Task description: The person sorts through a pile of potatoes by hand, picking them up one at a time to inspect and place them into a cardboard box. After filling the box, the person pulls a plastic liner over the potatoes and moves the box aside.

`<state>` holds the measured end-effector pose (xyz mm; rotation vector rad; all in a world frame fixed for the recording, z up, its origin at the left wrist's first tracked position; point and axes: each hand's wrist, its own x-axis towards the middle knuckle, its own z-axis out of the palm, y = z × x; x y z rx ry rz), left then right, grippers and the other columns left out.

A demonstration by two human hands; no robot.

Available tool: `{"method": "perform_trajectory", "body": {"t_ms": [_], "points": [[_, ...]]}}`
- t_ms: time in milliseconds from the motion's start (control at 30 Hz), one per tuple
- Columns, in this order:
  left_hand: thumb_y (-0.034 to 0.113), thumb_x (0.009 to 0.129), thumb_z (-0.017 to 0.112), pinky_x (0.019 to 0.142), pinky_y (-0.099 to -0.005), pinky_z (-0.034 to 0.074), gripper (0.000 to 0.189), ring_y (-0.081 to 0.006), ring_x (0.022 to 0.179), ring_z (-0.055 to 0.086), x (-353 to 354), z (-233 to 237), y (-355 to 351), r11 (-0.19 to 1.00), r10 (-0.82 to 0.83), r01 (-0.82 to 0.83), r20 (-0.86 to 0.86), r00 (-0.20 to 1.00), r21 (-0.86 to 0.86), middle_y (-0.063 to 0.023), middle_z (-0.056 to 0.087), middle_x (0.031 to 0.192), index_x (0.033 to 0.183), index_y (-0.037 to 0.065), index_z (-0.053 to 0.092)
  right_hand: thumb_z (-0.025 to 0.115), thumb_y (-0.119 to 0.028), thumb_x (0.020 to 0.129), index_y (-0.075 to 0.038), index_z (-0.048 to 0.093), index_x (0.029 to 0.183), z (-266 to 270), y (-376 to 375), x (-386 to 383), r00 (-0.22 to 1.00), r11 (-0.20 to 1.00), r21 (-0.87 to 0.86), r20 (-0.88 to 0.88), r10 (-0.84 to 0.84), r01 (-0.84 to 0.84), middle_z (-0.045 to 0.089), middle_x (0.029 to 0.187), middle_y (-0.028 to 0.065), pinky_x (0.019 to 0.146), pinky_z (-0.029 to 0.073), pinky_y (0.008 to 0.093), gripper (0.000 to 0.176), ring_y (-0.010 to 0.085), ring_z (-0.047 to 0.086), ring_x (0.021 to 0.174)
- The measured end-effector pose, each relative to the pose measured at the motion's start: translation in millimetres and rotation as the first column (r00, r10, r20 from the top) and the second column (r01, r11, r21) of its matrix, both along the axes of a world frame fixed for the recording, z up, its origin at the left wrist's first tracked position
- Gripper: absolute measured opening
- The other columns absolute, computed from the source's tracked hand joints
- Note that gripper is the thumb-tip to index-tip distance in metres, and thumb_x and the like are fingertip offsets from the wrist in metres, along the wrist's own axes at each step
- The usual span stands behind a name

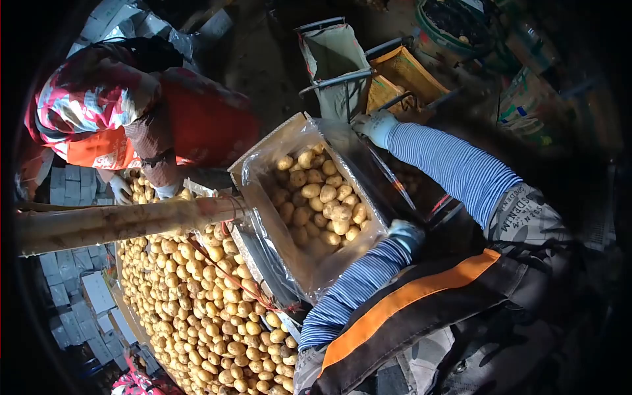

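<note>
A dark basket with a metal frame [394, 179] lies between my hands, close against an open cardboard box. Its inside is in deep shadow, with a few dim round shapes. My right hand [376, 128], in a pale glove, is closed on the frame's far end. At the near end, my left hand [406, 235] is curled on the basket, its fingers partly hidden. The cardboard box [268, 146], lined with clear plastic, holds a heap of potatoes [324, 197] in its middle. Both my forearms wear blue-striped sleeves.
Loose potatoes [210, 316] cover a large surface beside the box. A thick pole [131, 224] crosses above them. A co-worker [131, 112] bends over the potatoes with gloved hands. Framed cloth baskets [339, 59] stand behind, near a round tub [457, 29].
</note>
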<state>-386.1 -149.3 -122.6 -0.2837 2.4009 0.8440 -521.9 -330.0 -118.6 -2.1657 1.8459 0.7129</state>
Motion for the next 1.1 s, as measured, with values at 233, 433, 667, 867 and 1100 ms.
{"method": "perform_trajectory", "body": {"t_ms": [233,433,667,867,1100], "points": [[-0.002,0.087,0.052,0.091,-0.029,0.045,0.032,-0.021,0.104,0.06,115,96,0,0.363,0.89,-0.346,-0.213,0.403,0.865,-0.0115,0.063,0.113,0.118,0.001,0.058,0.058,-0.015,0.079,-0.014,0.047,0.133,20,46,-47,0.952,0.949,-0.13,0.143,-0.27,0.288,0.052,0.132,0.0123,0.09,0.049,0.0415,0.055,0.0326,0.056,0.113],[0.028,0.079,0.061,0.079,-0.0406,0.048,0.042,-0.0264,0.091,0.059,236,-2,87,0.702,0.559,-0.598,-0.22,0.799,-0.386,-0.0061,0.061,0.104,0.117,0.012,0.058,0.075,-0.025,0.078,-0.003,0.04,0.134,-19,174,-14,0.299,0.907,0.29,0.875,-0.38,0.305,0.055,0.121,0.0152,0.081,0.052,0.0389,0.07,0.0262,0.063,0.087],[0.034,0.081,0.059,0.055,-0.0419,0.048,0.02,-0.0243,0.079,0.062,310,56,89,0.798,0.537,-0.511,-0.009,0.844,-0.318,-0.0076,0.06,0.083,0.088,0.016,0.061,0.061,-0.021,0.074,-0.018,0.07,0.093,62,128,-12,0.992,0.959,0.259,0.013,-0.125,0.117,0.069,0.092,0.0085,0.074,0.052,0.0453,0.021,0.029,0.067,0.087],[0.032,0.078,0.071,0.079,-0.0408,0.05,0.06,-0.0339,0.102,0.057,235,101,-100,0.163,0.508,-0.92,-0.769,0.388,-0.356,-0.0204,0.055,0.117,0.125,0.002,0.048,0.077,-0.042,0.07,-0.013,0.029,0.143,99,-10,26,0.747,0.859,-0.236,0.626,-0.224,0.455,0.046,0.133,0.0218,0.1,0.042,0.0428,0.091,0.0357,0.051,0.118],[0.027,0.088,0.049,0.074,-0.038,0.052,0.029,-0.0254,0.09,0.063,214,-27,-236,0.084,0.846,-0.702,-0.321,0.425,-0.707,-0.0155,0.062,0.097,0.102,0.003,0.06,0.066,-0.046,0.078,-0.007,0.05,0.129,24,-66,81,0.848,0.914,0.071,0.35,-0.398,0.4,0.047,0.137,0.0154,0.096,0.045,0.0406,0.065,0.0287,0.052,0.12]]}}
